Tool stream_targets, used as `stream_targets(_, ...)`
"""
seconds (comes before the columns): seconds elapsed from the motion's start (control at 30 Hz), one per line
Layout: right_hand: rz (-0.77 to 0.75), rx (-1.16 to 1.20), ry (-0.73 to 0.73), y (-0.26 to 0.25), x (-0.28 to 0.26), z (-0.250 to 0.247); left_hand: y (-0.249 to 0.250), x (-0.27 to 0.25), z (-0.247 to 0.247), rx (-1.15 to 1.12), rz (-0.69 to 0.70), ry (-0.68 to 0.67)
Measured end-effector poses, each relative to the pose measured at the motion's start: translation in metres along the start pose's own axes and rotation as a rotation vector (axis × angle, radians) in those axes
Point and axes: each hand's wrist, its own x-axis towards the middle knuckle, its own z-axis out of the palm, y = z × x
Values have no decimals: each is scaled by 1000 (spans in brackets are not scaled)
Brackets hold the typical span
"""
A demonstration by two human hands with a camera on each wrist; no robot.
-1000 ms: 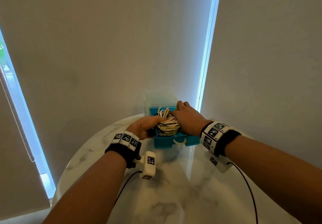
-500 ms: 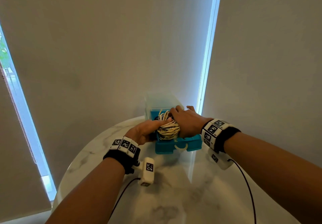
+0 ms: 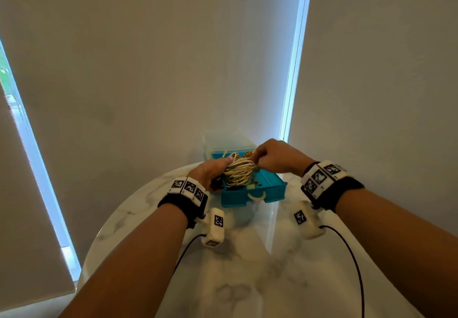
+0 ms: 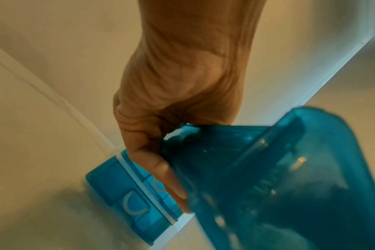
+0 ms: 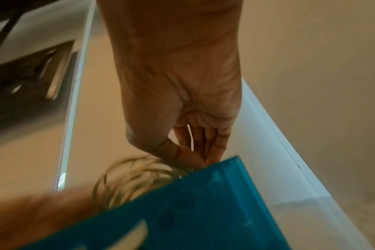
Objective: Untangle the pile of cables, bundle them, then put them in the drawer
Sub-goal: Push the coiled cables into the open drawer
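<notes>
A: Head view first. Where is the cable bundle (image 3: 239, 171)?

B: Over the pulled-out blue drawer (image 3: 269, 188), between the two hands. The left hand (image 3: 210, 172) curls round its left end; the right hand (image 3: 277, 155) pinches strands at its upper right, fingers (image 3: 257, 157) bent and close together. The drawer's near edge juts over the marble counter (image 3: 247, 280), which lies bare on the near side of the fingers. Beyond the fingers the clear drawer case (image 3: 223, 139) stands against the blind.

A: Left wrist view?

B: The left hand (image 4: 178, 94) has curled fingers (image 4: 167, 169) reaching past the drawer (image 4: 289, 177) rim; the rim hides what they hold. Just beyond them, a lower blue drawer front (image 4: 126, 199).

A: Right wrist view?

B: The right hand (image 5: 182, 101) pinches, thumb against fingers (image 5: 195, 148), at the blurred bundle (image 5: 135, 179), just above the drawer (image 5: 203, 211) wall.

A: Any change from half a second ago?

B: The right hand then lay flat over the bundle; now it has lifted and pinches. The drawer stands further out towards the right.
</notes>
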Motion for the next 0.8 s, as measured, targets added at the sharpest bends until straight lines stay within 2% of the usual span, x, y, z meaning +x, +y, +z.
stream_targets(0.07,36,95,-59,0,0,-8,1,2,2,35,18,38)
stream_targets(0.17,112,240,4,1,4,-2,2,2,5,74,46,76)
stream_targets(0.23,161,151,-25,0,8,4,0,5,5,102,59,78)
stream_targets(0.37,163,67,-96,-4,3,3,-8,18,-1,23,11,-39)
stream_targets(0.43,223,70,-107,-2,-2,1,-10,21,-1,-20,-9,-128)
stream_targets(0.5,290,268,-183,2,-4,4,-9,19,0,-9,-35,-181)
stream_targets(0.63,375,524,-254,15,-3,17,-2,16,1,71,-58,-145)
stream_targets(0.8,373,822,-131,30,7,26,2,41,-3,44,-56,-86)
